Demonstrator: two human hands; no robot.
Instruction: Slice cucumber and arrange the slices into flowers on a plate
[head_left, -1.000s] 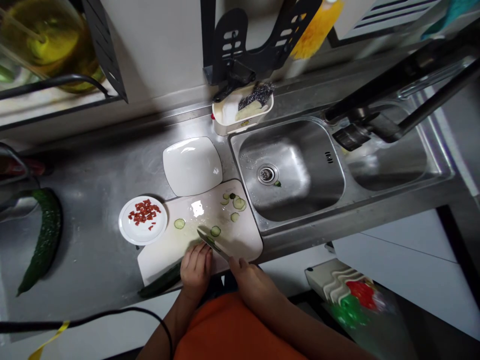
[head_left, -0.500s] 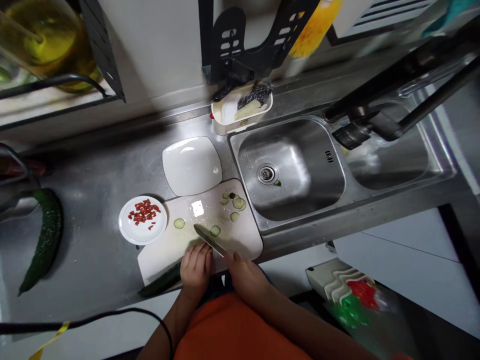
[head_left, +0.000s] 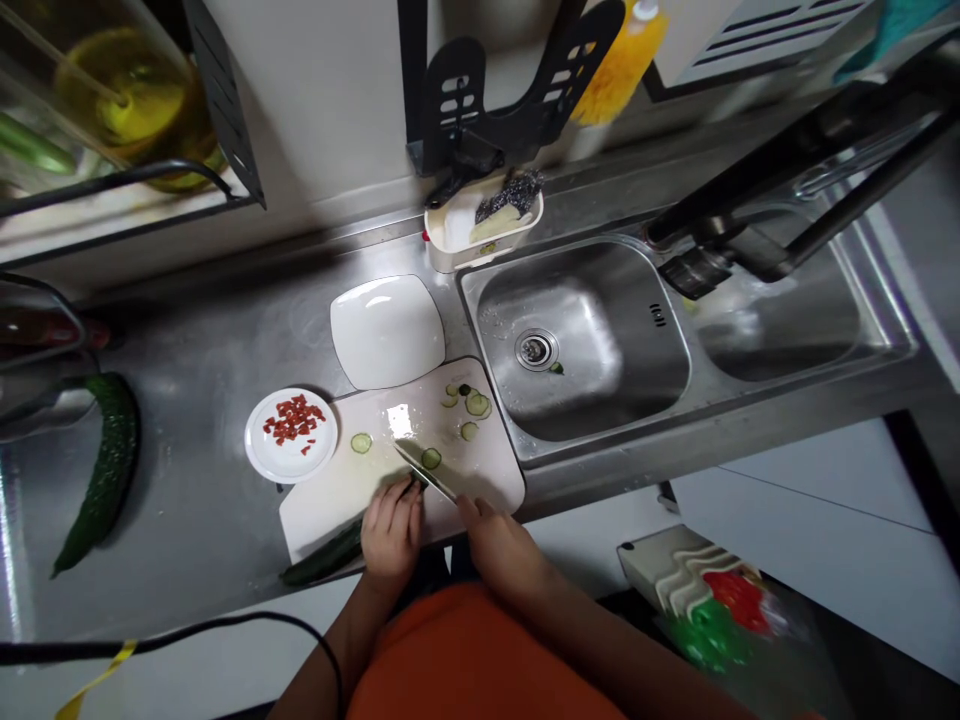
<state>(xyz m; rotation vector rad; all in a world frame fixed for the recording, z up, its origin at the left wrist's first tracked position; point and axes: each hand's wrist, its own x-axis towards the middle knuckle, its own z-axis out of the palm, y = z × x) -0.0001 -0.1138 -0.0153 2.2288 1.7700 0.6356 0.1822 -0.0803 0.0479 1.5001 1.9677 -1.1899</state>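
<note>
My left hand (head_left: 392, 522) is closed over a dark green cucumber (head_left: 328, 556), which lies along the near edge of a white cutting board (head_left: 322, 505). In my right hand (head_left: 499, 540) is the handle of a kitchen knife (head_left: 426, 472); its blade slants up and left, close to the cucumber's cut end by my left fingers. One cucumber slice (head_left: 431, 458) sits right beside the blade, and another slice (head_left: 361, 443) lies farther left. Several more pieces, among them a pale slice (head_left: 478, 404), are grouped at the board's far right corner.
A small plate of chopped red bits (head_left: 259, 455) stands left of the board, a square white plate (head_left: 388, 330) behind it. A whole cucumber (head_left: 105, 480) lies at far left. On the right are a steel sink (head_left: 600, 400), a black faucet (head_left: 697, 270) and a sponge caddy (head_left: 450, 260).
My right hand and the knife have shifted slightly, the blade lifting a little away from the cucumber's end. My left hand stays on the cucumber. The whole view has moved slightly.
</note>
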